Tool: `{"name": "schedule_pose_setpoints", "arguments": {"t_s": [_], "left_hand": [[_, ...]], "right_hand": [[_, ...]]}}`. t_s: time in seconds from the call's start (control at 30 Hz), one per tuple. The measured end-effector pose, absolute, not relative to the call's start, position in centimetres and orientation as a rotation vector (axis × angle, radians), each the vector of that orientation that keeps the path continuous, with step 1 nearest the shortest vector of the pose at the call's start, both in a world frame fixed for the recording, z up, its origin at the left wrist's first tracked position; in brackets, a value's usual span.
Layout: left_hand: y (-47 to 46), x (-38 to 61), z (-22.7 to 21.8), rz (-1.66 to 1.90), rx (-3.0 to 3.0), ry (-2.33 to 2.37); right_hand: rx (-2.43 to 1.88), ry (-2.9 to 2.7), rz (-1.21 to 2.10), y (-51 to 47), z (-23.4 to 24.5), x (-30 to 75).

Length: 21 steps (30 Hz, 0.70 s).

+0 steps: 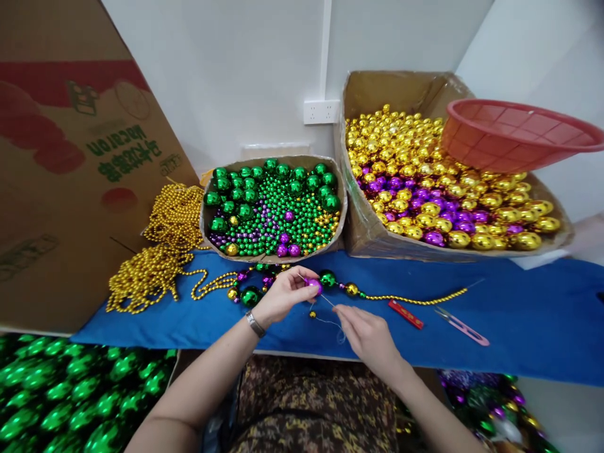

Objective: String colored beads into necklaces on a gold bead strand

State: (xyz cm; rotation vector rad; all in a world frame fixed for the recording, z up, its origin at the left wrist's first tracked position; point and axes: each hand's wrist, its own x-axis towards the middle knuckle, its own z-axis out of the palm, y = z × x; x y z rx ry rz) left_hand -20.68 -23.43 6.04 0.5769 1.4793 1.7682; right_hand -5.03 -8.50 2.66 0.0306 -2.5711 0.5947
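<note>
My left hand point(282, 294), with a watch on its wrist, pinches a purple bead point(313, 286) over the blue cloth point(519, 314). My right hand point(368, 336) is closed in a pinch on a thin thread or needle point(326, 300) that runs up to that bead. To the right of the purple bead, a green bead point(327, 277) and a gold bead point(352, 289) sit on a strand of small gold beads point(415, 300) lying along the cloth. More green, purple and gold beads point(249, 296) lie on the same string to the left.
A box of green, purple and gold beads point(272, 207) stands behind my hands, a larger box of gold and purple balls point(438, 189) with a red basket point(514, 135) at right. Gold bead strands point(160, 258) are heaped at left. A red lighter point(406, 314) and pink snips point(465, 327) lie on the cloth.
</note>
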Motion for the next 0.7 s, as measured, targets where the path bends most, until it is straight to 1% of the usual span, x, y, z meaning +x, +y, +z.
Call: {"name": "schedule_pose_setpoints", "arguments": {"t_s": [0.1, 0.2, 0.3, 0.47, 0.6, 0.7], "left_hand": [[-23.2, -22.1, 7.0, 1.788, 0.683, 1.559], [-22.5, -24.6, 8.0, 1.755, 0.856, 1.939], [-21.8, -27.2, 8.4, 1.512, 1.088, 2.29], [-20.8, -30.0, 8.0, 1.167, 1.243, 2.622], [-18.9, -30.7, 7.6, 0.671, 1.349, 2.743], [-16.3, -30.8, 6.8, 0.554, 1.361, 2.714]], "right_hand": [[0.003, -2.509, 0.703, -8.1, 2.8, -5.2], [-0.041, -2.473, 0.594, -7.5, 2.7, -5.1], [-0.046, -2.47, 0.503, -7.0, 2.4, -4.9], [-0.091, -2.451, 0.467, -6.7, 2.0, -4.7], [-0.098, -2.44, 0.476, -6.5, 1.7, -4.9], [-0.098, -2.448, 0.499, -6.6, 1.6, -5.2]]}}
